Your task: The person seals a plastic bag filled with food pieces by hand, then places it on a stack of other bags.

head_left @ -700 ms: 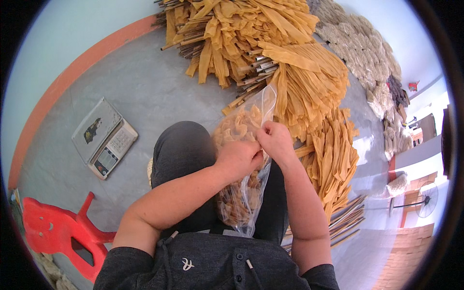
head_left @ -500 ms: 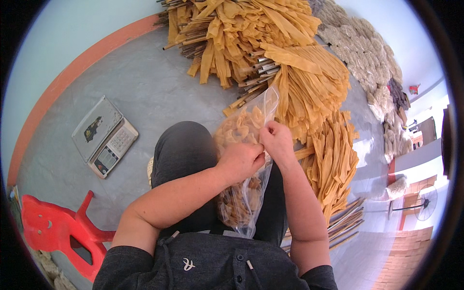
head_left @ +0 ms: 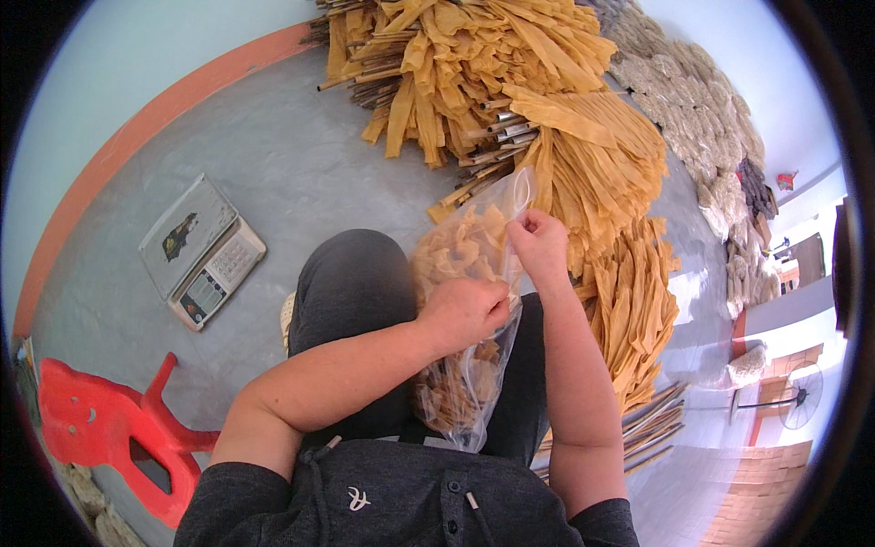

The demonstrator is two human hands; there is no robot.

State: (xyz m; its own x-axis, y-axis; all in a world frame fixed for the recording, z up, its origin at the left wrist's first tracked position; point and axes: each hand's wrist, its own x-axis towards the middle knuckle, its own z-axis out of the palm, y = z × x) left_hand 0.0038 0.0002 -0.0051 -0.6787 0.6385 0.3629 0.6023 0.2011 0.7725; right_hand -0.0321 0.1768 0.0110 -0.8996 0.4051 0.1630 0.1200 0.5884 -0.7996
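Observation:
A clear plastic bag (head_left: 512,193) lies across my lap between my knees, with curled tan-yellow dried pieces (head_left: 456,244) inside. At the bag's right-hand edge, partway up, my left hand (head_left: 465,308) is closed in a pinch on the plastic. Farther up that same edge my right hand (head_left: 540,241) also pinches the plastic between thumb and fingers. The bag's far end, by the yellow sheets, stands loose above my right hand. My left hand and wrist cover the middle of the bag.
Long yellow sheets on sticks (head_left: 592,164) are heaped ahead and to the right. A scale (head_left: 214,273) with a flat pan sits on the grey floor at left. Near it stands a red plastic chair (head_left: 100,419). Pale bundles (head_left: 684,91) line the far right; a fan (head_left: 800,397) stands at right.
My right hand has moved farther up the bag's edge, away from my left hand. The left hand has shifted slightly right, still pinching. The view has shifted a little.

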